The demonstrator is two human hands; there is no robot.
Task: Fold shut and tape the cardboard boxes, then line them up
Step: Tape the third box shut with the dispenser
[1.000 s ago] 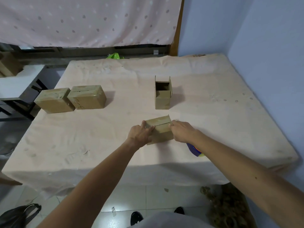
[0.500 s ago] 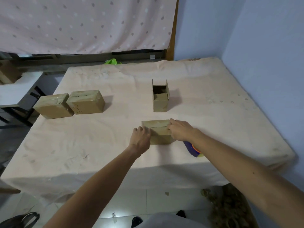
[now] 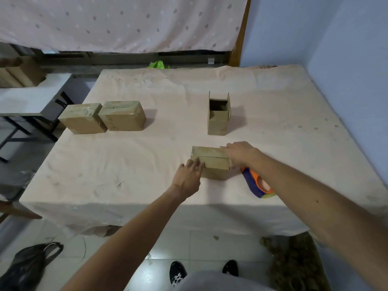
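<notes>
1. The box being closed [image 3: 211,164] sits on the cloth-covered table [image 3: 126,164] near its front edge. Its 2 top flaps are folded down and meet at a seam running left to right.
2. The left hand [image 3: 188,177] comes in from 7 o'clock of this box. Its fingers are nearly straight and press against the box's left end and near corner, so it grasps nothing. The box lies just beyond the fingertips, touching them.
3. The right hand [image 3: 239,152] lies palm down on the right end of the box top, at about 2 o'clock from the box's middle. Its fingers are spread loosely over the flaps and press rather than clasp, with the box under the palm.
4. A blue and orange tape dispenser [image 3: 256,183] lies on the table at 4 o'clock of the box, just beside it and partly under the right forearm. Neither hand holds it.
5. An open box [image 3: 218,120] stands upright at 12 o'clock, apart from the hands, with its flaps raised.
6. At 10 o'clock, well apart, 2 closed boxes stand side by side and touching: the left taped box [image 3: 83,119] and the right taped box [image 3: 122,116], both with glossy tape on top.
</notes>
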